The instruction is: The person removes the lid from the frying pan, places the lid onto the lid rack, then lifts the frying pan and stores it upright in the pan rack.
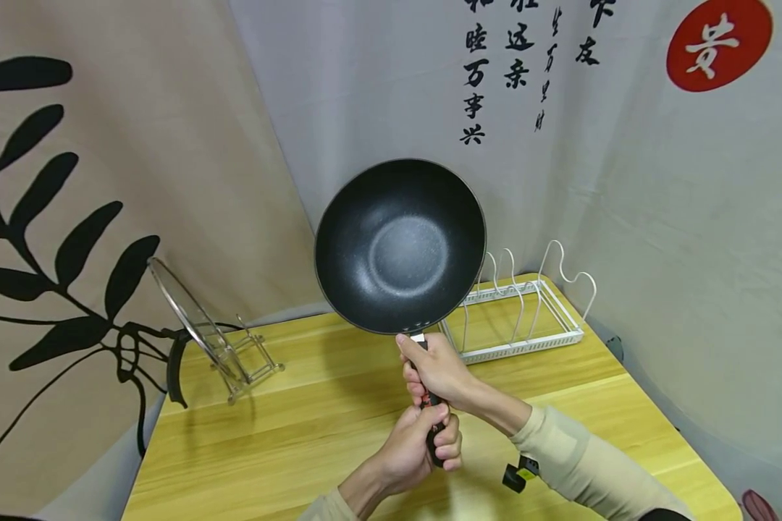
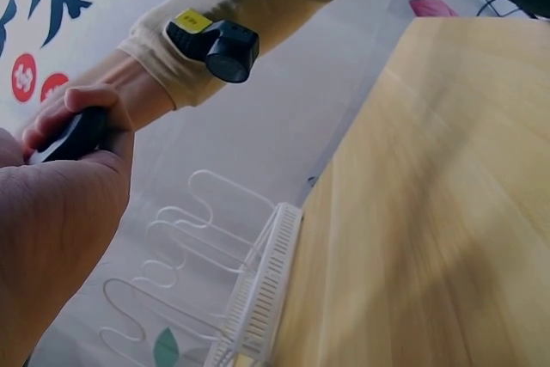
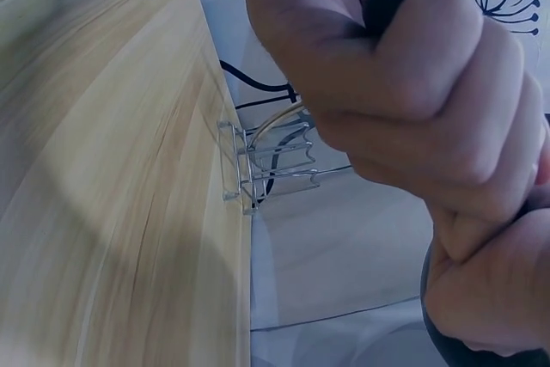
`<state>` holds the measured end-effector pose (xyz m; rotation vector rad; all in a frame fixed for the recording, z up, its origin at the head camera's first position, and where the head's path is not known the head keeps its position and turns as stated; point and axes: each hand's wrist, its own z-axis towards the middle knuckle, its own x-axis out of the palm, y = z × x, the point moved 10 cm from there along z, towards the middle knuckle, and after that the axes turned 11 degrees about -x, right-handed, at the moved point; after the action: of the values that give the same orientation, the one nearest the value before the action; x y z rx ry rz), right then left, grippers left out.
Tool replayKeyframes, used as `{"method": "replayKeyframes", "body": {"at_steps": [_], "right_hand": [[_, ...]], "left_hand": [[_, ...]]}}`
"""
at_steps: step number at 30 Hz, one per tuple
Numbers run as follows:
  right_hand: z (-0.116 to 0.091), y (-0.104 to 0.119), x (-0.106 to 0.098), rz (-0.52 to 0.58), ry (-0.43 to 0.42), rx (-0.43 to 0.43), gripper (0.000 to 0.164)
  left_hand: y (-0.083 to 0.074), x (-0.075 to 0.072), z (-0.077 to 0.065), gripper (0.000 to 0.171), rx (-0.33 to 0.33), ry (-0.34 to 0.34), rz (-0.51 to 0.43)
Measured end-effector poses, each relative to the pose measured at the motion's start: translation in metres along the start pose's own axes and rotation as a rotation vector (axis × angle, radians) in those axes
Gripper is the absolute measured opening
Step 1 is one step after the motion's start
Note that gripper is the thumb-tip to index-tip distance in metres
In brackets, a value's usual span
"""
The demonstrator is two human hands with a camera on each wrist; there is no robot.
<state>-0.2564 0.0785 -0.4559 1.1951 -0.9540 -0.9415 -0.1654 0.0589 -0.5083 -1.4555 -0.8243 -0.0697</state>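
Both hands hold a black wok (image 1: 409, 242) by its long dark handle (image 1: 437, 434), with the inner face turned toward me and the bowl raised above the table. My right hand (image 1: 438, 369) grips the handle just below the bowl, its thumb lying along the top. Lower down, near the handle's end, my left hand (image 1: 412, 445) wraps its fingers round it. In the left wrist view the left hand (image 2: 64, 221) curls round the black handle end (image 2: 77, 135). Fingers of both hands close together fill the right of the right wrist view.
A white wire rack (image 1: 524, 351) stands at the table's back right, partly behind the wok. At the back left, a metal rack (image 1: 261, 373) holds a tilted, clear lid with a metal rim (image 1: 185, 318). The wooden table (image 1: 267, 449) meets hanging cloth behind.
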Motion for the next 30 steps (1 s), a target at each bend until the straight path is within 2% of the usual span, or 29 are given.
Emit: {"method": "replayKeyframes", "body": {"at_steps": [13,22,30], "right_hand": [[-0.001,0.003,-0.010,-0.005,-0.028,-0.012,0.042],[-0.003,0.009,-0.019,-0.062,-0.044,-0.033,0.044],[-0.005,0.015,-0.027,-0.130,-0.058,-0.070,0.044]], "left_hand": [[0.001,-0.002,0.011,0.036,-0.012,0.011,0.006],[0.001,0.003,0.019,0.035,-0.010,0.063,-0.010],[0.002,0.005,0.028,0.037,-0.033,0.068,-0.005]]}}
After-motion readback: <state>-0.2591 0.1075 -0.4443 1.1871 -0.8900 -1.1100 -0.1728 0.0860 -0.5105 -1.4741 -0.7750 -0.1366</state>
